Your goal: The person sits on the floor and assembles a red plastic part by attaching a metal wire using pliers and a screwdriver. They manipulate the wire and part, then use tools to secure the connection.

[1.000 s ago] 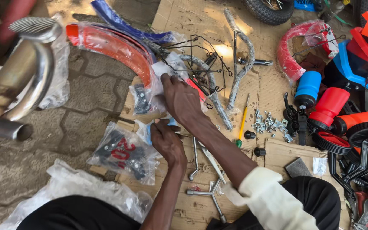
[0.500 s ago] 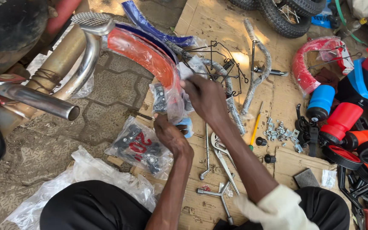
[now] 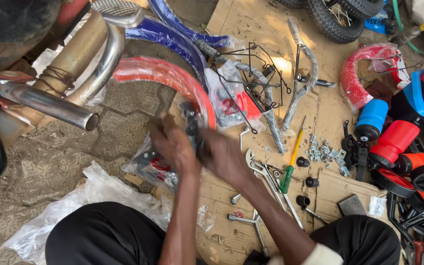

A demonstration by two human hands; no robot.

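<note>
a: nearest items?
b: cross wrench on the cardboard sheet between the knees; crumpled clear plastic to the left.

a: hands?
b: left hand and right hand, close together and blurred, both at a small clear bag of dark parts lying against the lower end of the orange mudguard. grip cannot be told for either. a second parts bag lies just under the left hand.

a: beside them?
b: pliers, green-handled screwdriver, heap of bolts.

a: farther out?
b: blue mudguard, black wire basket frame, wrapped handlebar, chrome exhaust pipe, black tyres.
</note>
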